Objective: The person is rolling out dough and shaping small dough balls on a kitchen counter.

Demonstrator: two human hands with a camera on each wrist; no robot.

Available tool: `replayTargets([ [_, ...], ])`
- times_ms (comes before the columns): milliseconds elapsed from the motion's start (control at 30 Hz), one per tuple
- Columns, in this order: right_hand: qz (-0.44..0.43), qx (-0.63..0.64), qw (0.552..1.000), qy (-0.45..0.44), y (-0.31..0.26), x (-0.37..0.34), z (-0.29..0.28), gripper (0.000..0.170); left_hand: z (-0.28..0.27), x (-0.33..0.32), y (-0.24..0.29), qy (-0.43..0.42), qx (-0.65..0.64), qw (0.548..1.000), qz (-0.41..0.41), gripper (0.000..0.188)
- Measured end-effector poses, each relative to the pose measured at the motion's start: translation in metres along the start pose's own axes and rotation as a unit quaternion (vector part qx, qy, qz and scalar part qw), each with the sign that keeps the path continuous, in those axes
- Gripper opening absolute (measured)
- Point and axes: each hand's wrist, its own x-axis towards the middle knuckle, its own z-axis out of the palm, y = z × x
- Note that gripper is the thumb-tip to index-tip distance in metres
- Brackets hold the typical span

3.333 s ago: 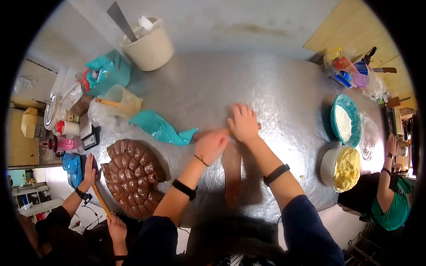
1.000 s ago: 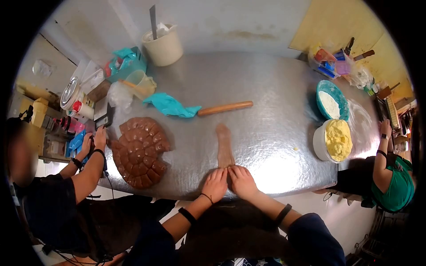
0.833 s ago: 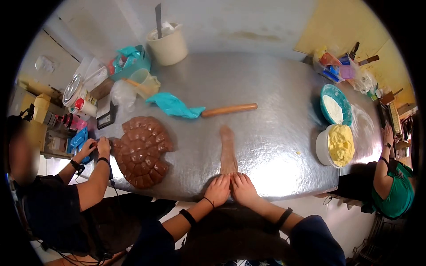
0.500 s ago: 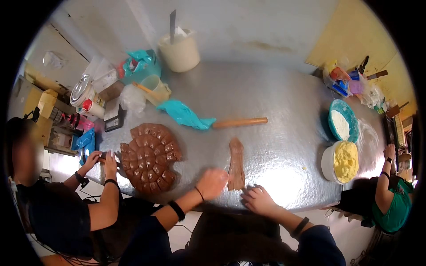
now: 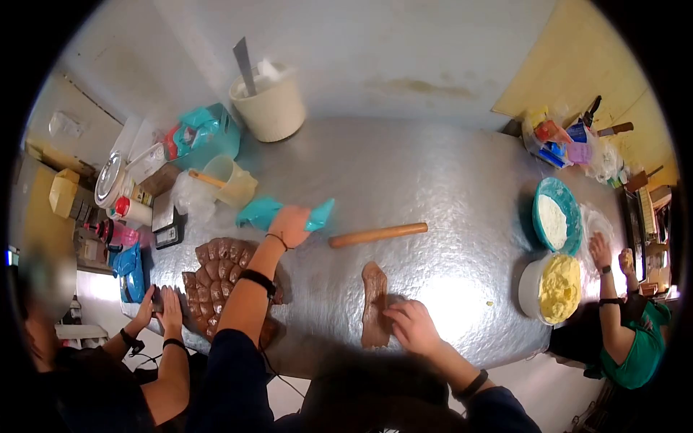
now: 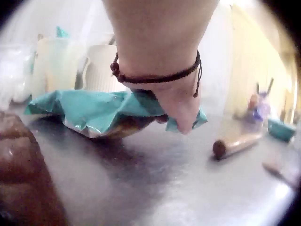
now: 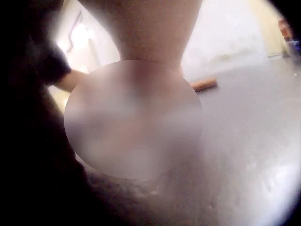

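Note:
My left hand (image 5: 292, 225) is on a teal plastic bag (image 5: 260, 211) left of the table's middle. In the left wrist view, the thumb and a fingertip grip the crumpled bag (image 6: 94, 110), and something brown shows under its folds. A long, flat strip of brown dough (image 5: 374, 307) lies lengthwise near the front edge. Beside the strip's right side is my right hand (image 5: 419, 330), fingers loosely bent and fingertips right at the dough's edge. The right wrist view is mostly blurred over. A wooden rolling pin (image 5: 379, 234) lies beyond the strip.
Scored brown dough (image 5: 216, 278) lies at left, partly behind my left forearm. A white tub of yellow paste (image 5: 533, 289) and a teal bowl of white powder (image 5: 567, 198) stand at right. A cream bucket (image 5: 271, 108) is at back. Other people work at both sides.
Earlier both hands were on the rolling pin, then at the strip's near end. Since then my left hand has moved up and left to the teal bag; the right hand has stayed by the strip.

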Motion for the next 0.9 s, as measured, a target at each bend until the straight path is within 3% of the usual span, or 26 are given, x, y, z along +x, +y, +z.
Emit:
replayTargets([
  [67,0.001,0.012,1.0,0.018,0.002,0.017,-0.001,0.037,-0.031,-0.008,0.018,0.097,-0.062,0.993,-0.032,0.023],
  [267,-0.015,0.105,0.991,0.077,-0.028,0.094,-0.009,0.041,-0.087,-0.056,0.06,0.287,-0.144,0.944,0.075,0.028],
  [300,-0.014,0.127,0.989,0.08,-0.036,0.103,-0.01,0.043,-0.092,-0.068,0.071,0.285,-0.142,0.945,0.074,0.029],
  [400,-0.023,0.234,0.97,0.063,-0.066,0.12,-0.016,0.064,-0.107,-0.106,0.114,0.297,-0.142,0.94,0.09,0.032],
  [500,-0.073,0.377,0.922,0.04,-0.092,0.117,-0.019,0.079,-0.118,-0.131,0.176,0.365,-0.196,0.9,0.136,0.035],
  [600,-0.114,0.439,0.891,0.007,-0.112,0.096,-0.031,0.086,-0.117,-0.156,0.227,0.264,-0.31,0.901,0.15,0.038],
  [667,-0.139,0.415,0.899,-0.012,-0.116,0.076,-0.044,0.08,-0.092,-0.176,0.255,0.181,-0.501,0.842,0.081,0.043],
  [700,-0.089,0.457,0.885,0.002,-0.12,0.06,-0.051,0.077,-0.081,-0.184,0.269,0.137,-0.588,0.796,0.044,0.046],
  [767,0.008,0.531,0.847,0.029,-0.128,0.025,-0.061,0.069,-0.078,-0.191,0.297,0.09,-0.646,0.754,0.08,0.055],
  [900,-0.021,0.264,0.964,0.037,-0.111,-0.019,-0.087,0.051,-0.048,-0.187,0.326,-0.01,-0.753,0.648,0.114,0.069],
])
